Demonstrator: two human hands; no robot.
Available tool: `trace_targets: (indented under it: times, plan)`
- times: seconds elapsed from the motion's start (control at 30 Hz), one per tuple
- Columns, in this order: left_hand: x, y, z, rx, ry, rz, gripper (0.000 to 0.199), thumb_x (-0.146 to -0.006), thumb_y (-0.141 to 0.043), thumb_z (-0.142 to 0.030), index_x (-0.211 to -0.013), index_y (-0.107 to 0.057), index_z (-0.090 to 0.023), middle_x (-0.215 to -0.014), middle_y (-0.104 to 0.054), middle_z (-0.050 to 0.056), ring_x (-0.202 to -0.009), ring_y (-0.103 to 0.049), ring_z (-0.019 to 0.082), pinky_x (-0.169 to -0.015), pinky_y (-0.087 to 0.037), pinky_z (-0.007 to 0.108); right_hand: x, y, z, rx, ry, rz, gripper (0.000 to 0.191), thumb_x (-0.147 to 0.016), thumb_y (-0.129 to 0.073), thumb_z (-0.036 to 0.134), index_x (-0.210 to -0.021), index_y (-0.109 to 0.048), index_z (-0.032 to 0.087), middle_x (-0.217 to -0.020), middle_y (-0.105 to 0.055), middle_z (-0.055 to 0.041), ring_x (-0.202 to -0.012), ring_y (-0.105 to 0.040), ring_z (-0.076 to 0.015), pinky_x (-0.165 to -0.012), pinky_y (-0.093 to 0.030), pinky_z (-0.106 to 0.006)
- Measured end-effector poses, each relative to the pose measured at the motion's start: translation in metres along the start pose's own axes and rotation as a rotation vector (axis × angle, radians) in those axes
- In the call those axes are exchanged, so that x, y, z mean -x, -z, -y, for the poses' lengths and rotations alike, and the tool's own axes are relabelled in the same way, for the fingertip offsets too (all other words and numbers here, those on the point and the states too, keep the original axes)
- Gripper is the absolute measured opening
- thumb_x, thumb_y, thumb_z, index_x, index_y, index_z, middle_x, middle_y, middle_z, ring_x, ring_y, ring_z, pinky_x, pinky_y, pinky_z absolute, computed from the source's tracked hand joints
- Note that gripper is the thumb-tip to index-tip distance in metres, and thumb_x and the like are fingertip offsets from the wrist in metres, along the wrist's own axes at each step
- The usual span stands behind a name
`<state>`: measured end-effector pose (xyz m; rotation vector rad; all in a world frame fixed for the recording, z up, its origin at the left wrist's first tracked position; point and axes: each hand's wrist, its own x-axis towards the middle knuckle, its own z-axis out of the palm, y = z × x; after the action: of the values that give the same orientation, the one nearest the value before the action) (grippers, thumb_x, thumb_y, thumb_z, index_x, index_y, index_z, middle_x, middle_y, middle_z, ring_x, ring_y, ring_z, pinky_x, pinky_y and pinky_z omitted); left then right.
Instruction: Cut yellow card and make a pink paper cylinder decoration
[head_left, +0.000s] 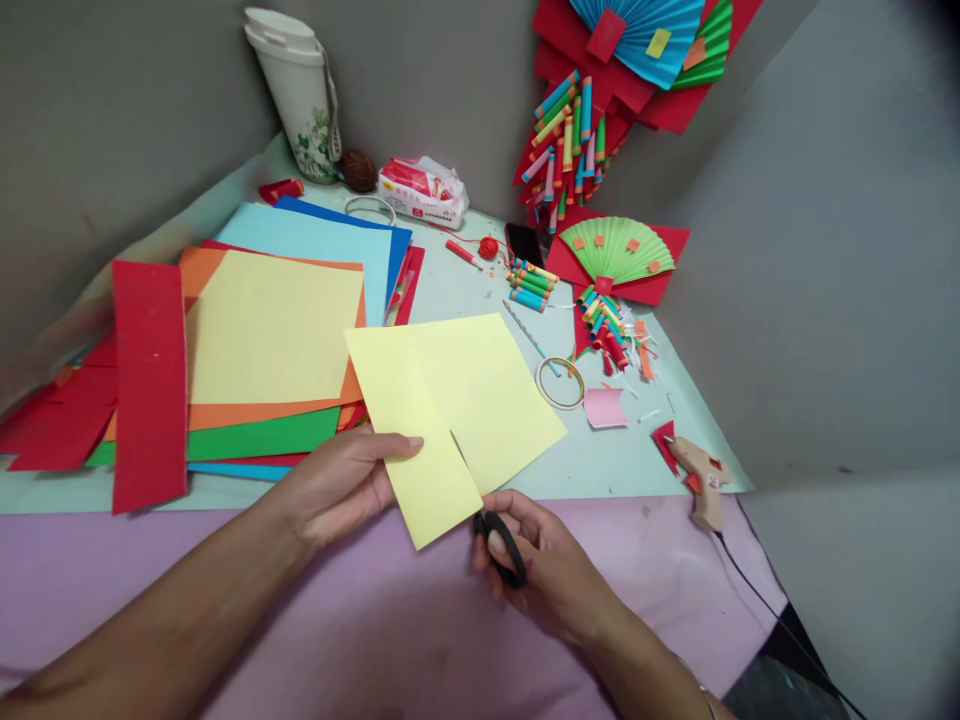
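A sheet of yellow paper (487,390) is held up over the table's front part. My left hand (345,485) grips its left side, thumb on top and fingers underneath. My right hand (532,560) is closed round the black handles of a pair of scissors (510,553) at the sheet's lower edge. A cut runs from that edge up into the paper, and the blades are mostly hidden by it. Left of the sheet lies a stack of coloured paper with a yellow sheet (277,335) on top and a red strip (150,385) at its side.
A glue gun (701,480) with a cord lies at the right edge. Beyond the sheet are a tape roll (559,383), a pencil (529,335), a pink paper piece (605,408), small paper rolls (531,285) and a green fan (619,248). A white cup (296,95) and a tissue pack (422,192) stand behind.
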<state>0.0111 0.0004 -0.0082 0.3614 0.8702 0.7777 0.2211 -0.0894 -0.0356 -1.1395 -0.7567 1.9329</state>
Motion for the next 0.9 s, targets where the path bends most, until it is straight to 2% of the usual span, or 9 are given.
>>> trace_targets:
  times: [0.27, 0.57, 0.7, 0.9]
  plan:
    - [-0.0022, -0.0006, -0.0005, 0.015, 0.001, 0.002, 0.045, -0.075, -0.068, -0.003, -0.118, -0.066, -0.014, -0.116, -0.074, 0.012, -0.121, -0.06, 0.031, -0.103, -0.05, 0.037, 0.0006, 0.0012, -0.0039, -0.005, 0.007, -0.015, 0.039, -0.079, -0.077, 0.038, -0.103, -0.054, 0.018, -0.071, -0.066, 0.0016, -0.046, -0.053, -0.0073, -0.041, -0.031, -0.018]
    - [-0.0008, -0.002, -0.0016, 0.01, 0.011, 0.014, 0.052, -0.074, -0.07, -0.004, -0.124, -0.063, -0.016, -0.114, -0.075, 0.011, -0.119, -0.061, 0.032, -0.103, -0.05, 0.039, 0.0008, -0.0003, -0.0026, 0.012, 0.001, -0.018, 0.04, -0.078, -0.078, 0.041, -0.102, -0.055, 0.018, -0.07, -0.066, 0.0014, -0.045, -0.052, -0.0071, -0.041, -0.028, -0.018]
    - [0.001, -0.0072, -0.0032, 0.029, 0.042, -0.043, 0.049, -0.077, -0.07, -0.011, -0.126, -0.062, -0.013, -0.111, -0.075, 0.014, -0.116, -0.064, 0.033, -0.101, -0.051, 0.039, 0.0011, 0.0007, -0.0052, 0.01, 0.0, -0.019, 0.038, -0.08, -0.077, 0.039, -0.101, -0.054, 0.019, -0.07, -0.066, 0.0018, -0.045, -0.052, -0.0069, -0.041, -0.031, -0.018]
    - [0.0023, -0.0083, -0.0032, 0.014, 0.039, -0.044, 0.046, -0.079, -0.07, -0.014, -0.125, -0.062, -0.015, -0.11, -0.076, 0.013, -0.112, -0.066, 0.032, -0.096, -0.055, 0.039, 0.0017, -0.0031, -0.003, 0.004, 0.001, -0.019, 0.042, -0.077, -0.078, 0.042, -0.102, -0.053, 0.018, -0.07, -0.066, 0.0009, -0.044, -0.052, -0.0077, -0.035, -0.027, -0.016]
